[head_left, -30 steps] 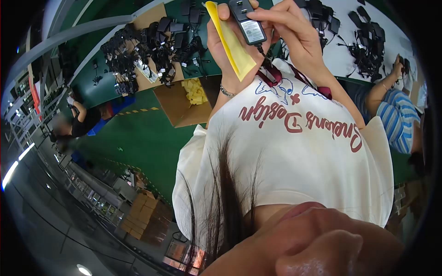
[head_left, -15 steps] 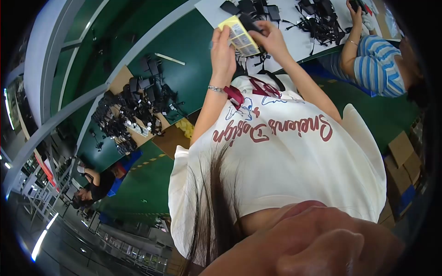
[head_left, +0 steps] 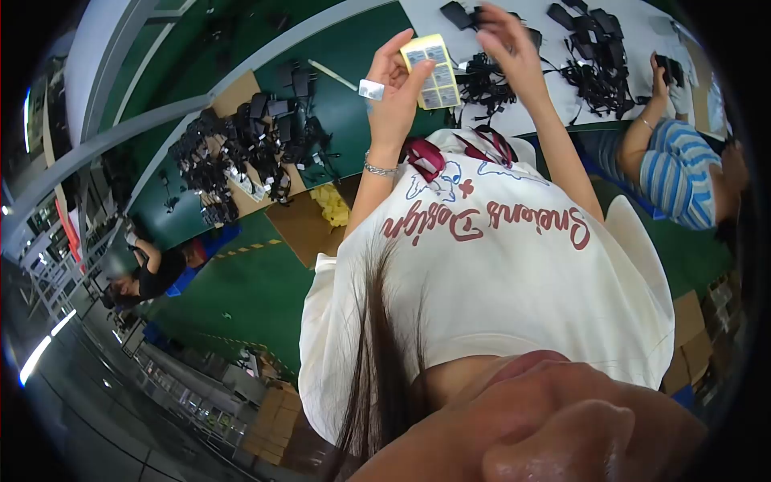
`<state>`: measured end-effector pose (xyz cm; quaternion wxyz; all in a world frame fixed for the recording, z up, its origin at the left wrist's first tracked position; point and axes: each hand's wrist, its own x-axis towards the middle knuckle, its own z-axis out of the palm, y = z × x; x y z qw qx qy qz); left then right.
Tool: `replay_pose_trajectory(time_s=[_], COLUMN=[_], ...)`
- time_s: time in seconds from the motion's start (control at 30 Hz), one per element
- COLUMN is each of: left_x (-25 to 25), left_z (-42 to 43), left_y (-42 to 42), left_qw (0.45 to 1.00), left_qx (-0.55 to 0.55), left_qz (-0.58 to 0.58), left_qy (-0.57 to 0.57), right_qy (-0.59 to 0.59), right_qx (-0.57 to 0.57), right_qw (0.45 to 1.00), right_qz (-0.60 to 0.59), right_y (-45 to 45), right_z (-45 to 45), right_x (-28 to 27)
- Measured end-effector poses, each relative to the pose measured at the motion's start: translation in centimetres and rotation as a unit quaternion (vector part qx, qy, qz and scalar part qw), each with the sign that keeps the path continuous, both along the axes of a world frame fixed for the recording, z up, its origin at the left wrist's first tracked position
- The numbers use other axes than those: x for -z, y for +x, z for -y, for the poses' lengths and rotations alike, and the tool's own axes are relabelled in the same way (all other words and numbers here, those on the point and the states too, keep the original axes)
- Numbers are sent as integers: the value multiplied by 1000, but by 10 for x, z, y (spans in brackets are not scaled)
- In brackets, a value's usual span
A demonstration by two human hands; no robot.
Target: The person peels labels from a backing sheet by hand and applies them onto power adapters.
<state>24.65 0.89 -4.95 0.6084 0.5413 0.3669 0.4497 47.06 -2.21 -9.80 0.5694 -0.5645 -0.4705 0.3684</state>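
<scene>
My left hand (head_left: 393,88) grips a yellow-backed sheet of silver labels (head_left: 434,72), thumb across its front. A loose silver label (head_left: 371,89) sits on the back of that hand. To the right, my right hand (head_left: 514,56) is raised over the white table with its fingers apart, slightly blurred. Black power adapters (head_left: 458,14) lie close to its fingertips, partly hidden by them. Below the hand, a bundle of black adapter cables (head_left: 487,84) rests on the table.
Another pile of black adapters (head_left: 596,48) lies farther right. A co-worker in a striped top (head_left: 679,173) holds a black item there. On the left green table are many adapters on cardboard (head_left: 241,153) and a pale stick (head_left: 331,74). An open carton (head_left: 293,229) stands below.
My right hand has moved away from the label sheet, up and right, letting go of the black adapter. My left hand still holds the sheet; the silver label now shows on its back.
</scene>
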Motion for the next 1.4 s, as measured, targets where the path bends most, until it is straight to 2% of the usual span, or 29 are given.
replay_pose_trajectory(time_s=[0.03,0.1,0.23,0.4,0.5,0.57,0.67,0.8,0.9,1.07,1.17,1.2,1.23,1.33,1.37,1.4], left_x=[-4,-16,-28,-38,-44,-42,-15,-21,-21,-18,-22,-24,-25,-30,-33,-36], left_z=[0,0,-4,-2,-2,-5,-9,5,6,7,9,11,12,5,5,7], left_y=[-6,-9,-15,-36,-35,-36,-43,-38,-42,-54,-60,-61,-61,-64,-70,-75], left_qw=[1000,1000,999,998,999,998,984,985,984,978,972,970,968,931,928,925], left_qx=[-4,-2,-9,-21,-43,-54,-110,-153,-165,-194,-222,-231,-239,-308,-316,-319], left_qz=[-3,27,29,-48,-23,-9,-39,-47,-44,-65,-65,-64,-63,176,181,178], left_qy=[1,-14,-11,17,-2,-7,132,65,53,49,37,31,35,-87,-77,-106], right_qy=[1,44,34,17,-32,-23,-14,-69,11,35,-7,-2,37,133,185,234], right_qx=[-4,-145,-203,-206,-176,-176,-178,-130,-127,-151,-194,-201,-216,-254,-237,-212], right_qw=[1000,986,979,976,982,984,983,987,992,987,976,975,971,955,951,923], right_qz=[-3,66,-15,-61,-55,-21,41,62,19,31,-100,-98,-92,-75,75,222], right_y=[-25,-57,-52,-67,-76,-78,-83,-91,-95,-109,-117,-119,-120,-122,-119,-117], right_z=[1,4,-7,-11,-10,-9,-11,-19,-28,-38,-47,-51,-59,-119,-156,-192], right_x=[-34,-77,-70,-70,-77,-81,-83,-89,-83,-96,-100,-100,-95,-89,-85,-81])
